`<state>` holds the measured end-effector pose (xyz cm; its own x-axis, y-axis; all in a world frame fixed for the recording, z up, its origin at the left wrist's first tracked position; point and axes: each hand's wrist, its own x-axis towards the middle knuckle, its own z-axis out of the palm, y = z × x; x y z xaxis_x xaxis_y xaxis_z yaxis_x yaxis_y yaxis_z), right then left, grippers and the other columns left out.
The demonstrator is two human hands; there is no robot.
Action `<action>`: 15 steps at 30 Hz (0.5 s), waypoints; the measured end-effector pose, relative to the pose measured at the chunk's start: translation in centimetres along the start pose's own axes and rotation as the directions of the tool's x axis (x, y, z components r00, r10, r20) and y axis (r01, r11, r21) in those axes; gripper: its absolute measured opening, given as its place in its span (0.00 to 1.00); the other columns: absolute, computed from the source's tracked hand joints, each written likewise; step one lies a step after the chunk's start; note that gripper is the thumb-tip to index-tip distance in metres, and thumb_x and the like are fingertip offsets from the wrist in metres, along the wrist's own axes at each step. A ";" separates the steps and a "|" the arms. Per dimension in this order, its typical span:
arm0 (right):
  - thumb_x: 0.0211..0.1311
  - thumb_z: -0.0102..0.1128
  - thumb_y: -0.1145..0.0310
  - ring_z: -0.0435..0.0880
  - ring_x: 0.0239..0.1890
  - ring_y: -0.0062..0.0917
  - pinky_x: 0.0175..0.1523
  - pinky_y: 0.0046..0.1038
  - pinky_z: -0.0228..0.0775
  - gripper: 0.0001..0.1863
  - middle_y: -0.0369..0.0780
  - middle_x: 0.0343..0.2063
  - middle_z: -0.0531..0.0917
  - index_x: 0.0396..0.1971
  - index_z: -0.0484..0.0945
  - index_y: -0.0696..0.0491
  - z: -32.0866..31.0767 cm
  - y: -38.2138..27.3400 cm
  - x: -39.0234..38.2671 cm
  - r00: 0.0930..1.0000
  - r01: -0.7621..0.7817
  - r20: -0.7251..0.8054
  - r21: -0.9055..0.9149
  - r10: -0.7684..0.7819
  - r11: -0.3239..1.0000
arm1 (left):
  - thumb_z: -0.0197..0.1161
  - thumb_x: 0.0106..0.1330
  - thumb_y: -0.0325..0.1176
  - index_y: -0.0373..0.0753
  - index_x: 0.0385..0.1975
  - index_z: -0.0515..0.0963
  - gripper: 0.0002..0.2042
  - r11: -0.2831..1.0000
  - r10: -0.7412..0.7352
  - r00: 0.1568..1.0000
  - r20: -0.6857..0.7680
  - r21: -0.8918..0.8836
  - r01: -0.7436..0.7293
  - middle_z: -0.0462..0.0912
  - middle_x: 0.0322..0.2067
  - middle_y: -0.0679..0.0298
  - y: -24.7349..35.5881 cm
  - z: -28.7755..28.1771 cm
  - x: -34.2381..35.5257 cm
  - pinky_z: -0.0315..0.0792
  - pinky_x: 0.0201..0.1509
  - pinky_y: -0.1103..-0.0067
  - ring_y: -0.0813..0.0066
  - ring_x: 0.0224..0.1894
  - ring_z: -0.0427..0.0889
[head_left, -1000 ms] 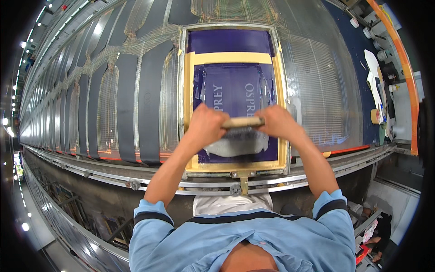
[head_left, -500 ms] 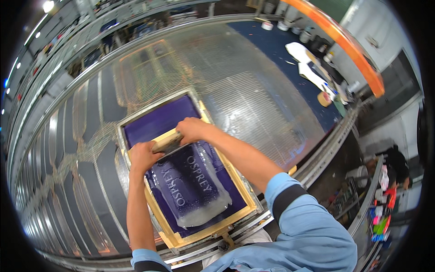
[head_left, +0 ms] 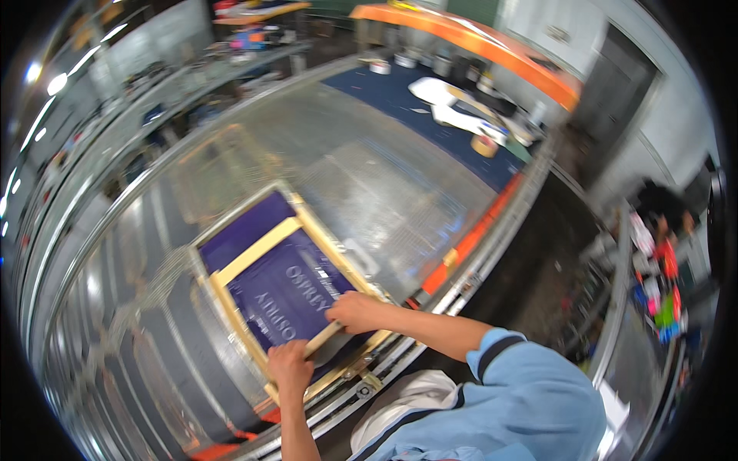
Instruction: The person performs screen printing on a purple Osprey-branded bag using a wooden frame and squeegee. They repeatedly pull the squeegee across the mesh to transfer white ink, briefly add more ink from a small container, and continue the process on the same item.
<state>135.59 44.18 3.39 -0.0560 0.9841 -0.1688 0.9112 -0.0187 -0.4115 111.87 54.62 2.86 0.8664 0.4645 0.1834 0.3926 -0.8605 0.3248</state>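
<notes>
Both hands are down on the squeegee (head_left: 323,336) — the left hand (head_left: 290,366) wrapped over its near end, the right hand (head_left: 354,312) closed over the far end, each grip pressed tight around the wooden handle with no fingers spread. The squeegee lies across the near part of the purple mesh screen (head_left: 288,288), inside the pale wooden frame (head_left: 257,251), with pale lettering on the mesh just beyond the two grips. The frame sits flat on the long glossy surface (head_left: 384,177), whose metal rail (head_left: 400,361) runs just below the hands. By the look of it, the handle is stiff and light, easy to steer, and holding it at both ends seems the sound way to keep the blade level. The mesh looks taut but delicate, likely to mark or tear under a tilted edge, and any wet ink would leave it slick. Well beyond the right grip, a tape roll (head_left: 485,145) and white cut pieces (head_left: 450,104) rest on a dark blue stretch — and the person's light blue sleeve (head_left: 500,349) fills the near edge.
</notes>
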 end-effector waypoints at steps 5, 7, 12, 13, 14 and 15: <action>0.58 0.72 0.49 0.85 0.46 0.44 0.53 0.43 0.75 0.23 0.44 0.40 0.88 0.47 0.85 0.48 -1.5 -0.5 0.2 1.000 -0.013 -0.016 0.182 0.016 0.983 | 0.74 0.48 0.35 0.46 0.34 0.84 0.12 0.998 -0.059 0.998 0.038 0.016 0.058 0.84 0.30 0.63 -0.1 -0.4 -0.2 0.72 0.45 0.63 0.60 0.38 0.85; 0.60 0.70 0.47 0.85 0.46 0.44 0.53 0.41 0.76 0.25 0.45 0.43 0.88 0.49 0.85 0.49 -1.6 0.5 0.4 0.989 -0.136 0.004 0.362 0.145 0.922 | 0.74 0.49 0.36 0.46 0.34 0.85 0.12 0.996 -0.073 0.997 0.032 0.047 0.072 0.84 0.29 0.63 -0.1 -0.4 0.1 0.72 0.45 0.62 0.60 0.37 0.85; 0.64 0.65 0.55 0.82 0.52 0.46 0.57 0.45 0.73 0.20 0.49 0.44 0.87 0.51 0.83 0.50 -1.4 7.6 2.5 0.648 -0.232 -0.671 0.276 0.360 0.933 | 0.74 0.52 0.41 0.46 0.36 0.85 0.13 0.993 -0.091 0.995 0.048 0.075 0.087 0.86 0.31 0.63 0.4 -0.2 -0.3 0.74 0.44 0.62 0.59 0.38 0.86; 0.65 0.65 0.56 0.80 0.55 0.47 0.58 0.46 0.72 0.19 0.50 0.45 0.86 0.51 0.82 0.49 -1.1 9.2 3.0 0.605 -0.236 -0.713 0.265 0.355 0.935 | 0.74 0.52 0.42 0.46 0.38 0.86 0.14 0.991 -0.109 0.991 0.072 0.083 0.103 0.87 0.33 0.63 0.3 -0.2 -0.3 0.74 0.45 0.63 0.60 0.40 0.86; 0.65 0.64 0.58 0.78 0.57 0.48 0.59 0.47 0.71 0.17 0.52 0.45 0.86 0.50 0.81 0.49 -0.6 10.6 3.5 0.568 -0.375 -0.673 0.301 0.474 0.877 | 0.74 0.52 0.43 0.47 0.39 0.86 0.15 0.989 -0.119 0.989 0.085 0.095 0.111 0.87 0.35 0.63 0.2 -0.1 -0.2 0.75 0.46 0.64 0.60 0.41 0.86; 0.65 0.63 0.58 0.79 0.56 0.49 0.58 0.47 0.71 0.17 0.52 0.44 0.86 0.50 0.81 0.49 0.1 11.6 4.1 0.567 -0.348 -0.653 0.363 0.502 0.864 | 0.74 0.51 0.42 0.46 0.37 0.86 0.14 0.990 -0.099 0.991 0.085 0.108 0.090 0.87 0.34 0.63 -0.1 0.0 0.0 0.75 0.45 0.64 0.60 0.41 0.86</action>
<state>145.89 47.96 -2.12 0.6926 0.6637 0.2825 0.6589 -0.4228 -0.6222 111.87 54.70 2.87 0.8463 0.5279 0.0711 0.4996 -0.8330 0.2379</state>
